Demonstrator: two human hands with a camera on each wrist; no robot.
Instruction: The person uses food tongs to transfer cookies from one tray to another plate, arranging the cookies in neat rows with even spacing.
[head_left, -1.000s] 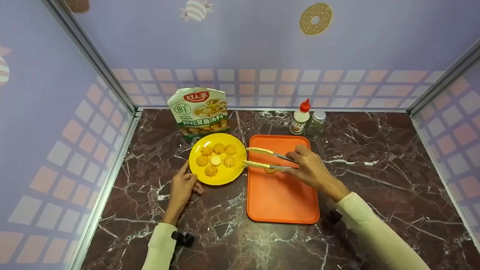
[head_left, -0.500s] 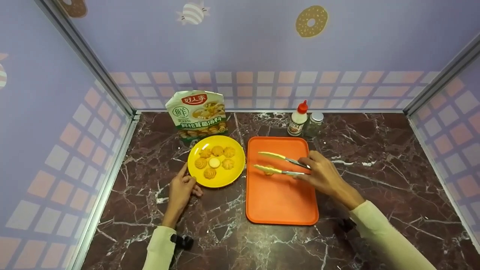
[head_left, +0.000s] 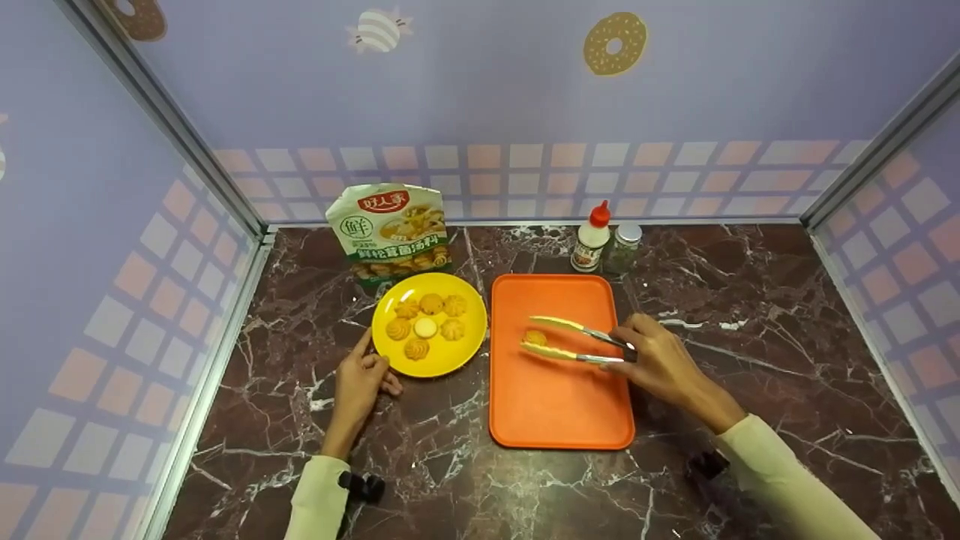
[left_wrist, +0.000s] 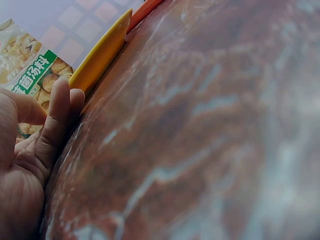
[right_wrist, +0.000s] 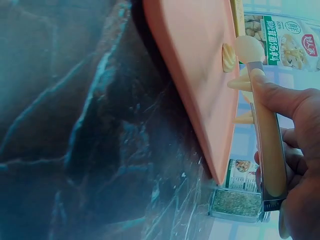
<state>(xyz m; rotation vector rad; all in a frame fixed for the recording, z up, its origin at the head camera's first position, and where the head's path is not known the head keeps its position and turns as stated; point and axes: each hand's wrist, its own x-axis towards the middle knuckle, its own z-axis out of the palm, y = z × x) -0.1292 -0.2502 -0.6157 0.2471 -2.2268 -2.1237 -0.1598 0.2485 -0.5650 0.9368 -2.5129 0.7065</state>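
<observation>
On the left, the yellow plate [head_left: 469, 352] bears several swirled cookies [head_left: 417, 349] around a smooth round one [head_left: 425, 328]. My left hand [head_left: 358, 382] touches the plate's left rim, the index finger lying along it; in the left wrist view fingertips [left_wrist: 75, 97] meet the rim. With my right hand [head_left: 660, 360] I hold metal tongs [head_left: 600, 358] with pale yellow tips. Their jaws are spread over the orange tray [head_left: 555, 412]. One cookie [head_left: 534, 337] lies on the tray close to the lower tip; in the right wrist view this cookie [right_wrist: 228, 57] appears near the tips.
Behind the plate stands a soup-seasoning pouch [head_left: 390, 232]. A red-capped bottle [head_left: 591, 238] and a glass jar with a silver lid [head_left: 624, 247] stand behind the tray. Patterned walls [head_left: 480, 90] bound the dark marble table [head_left: 750, 322] at back and sides.
My right hand and the spread tongs have moved rightward and toward me, from the plate's right edge to over the tray, exposing the tray's cookie. The left hand stays at the plate.
</observation>
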